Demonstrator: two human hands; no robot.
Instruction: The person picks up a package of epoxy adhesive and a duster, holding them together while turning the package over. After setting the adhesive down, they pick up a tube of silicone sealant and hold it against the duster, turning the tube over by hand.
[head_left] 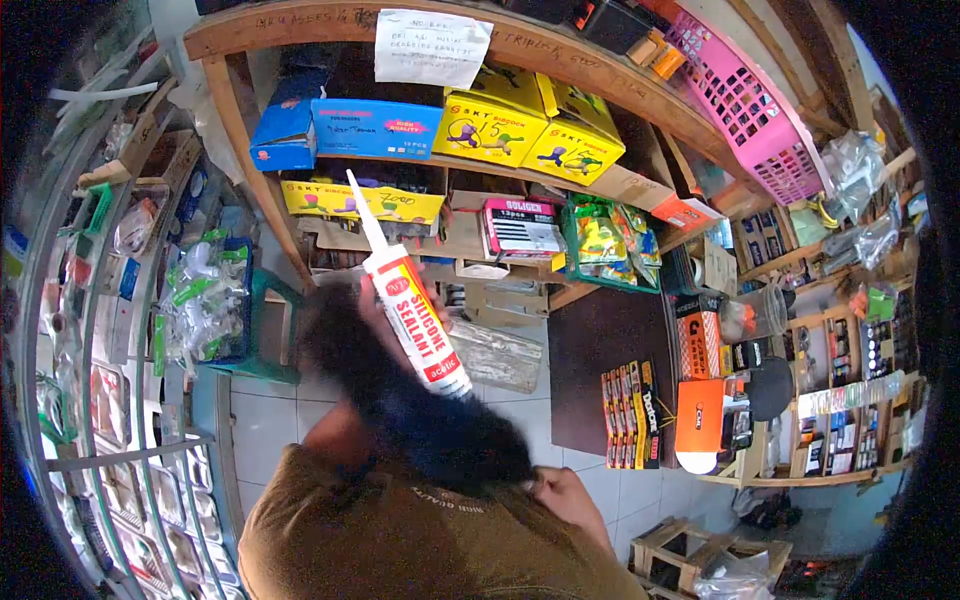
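My left hand (375,300) is wrapped round a white silicone sealant cartridge (415,320), its fingers partly hidden behind it. The cartridge has red lettering and a long white nozzle, and it tilts with the nozzle up and to the left. A dark blue-black cloth (450,430), smeared by motion, lies across the lower end of the cartridge and covers much of my left forearm. At the right end of the cloth, my right hand (565,497) has its fingers closed on it, in front of my brown shirt.
Ahead, a wooden shelf holds yellow bibcock boxes (490,130), a blue box (370,128) and a green basket (612,240) of packets. A pink basket (740,100) stands upper right. At left are a green stool (265,330) and a rack; at right, a brown surface (590,350) with boxes.
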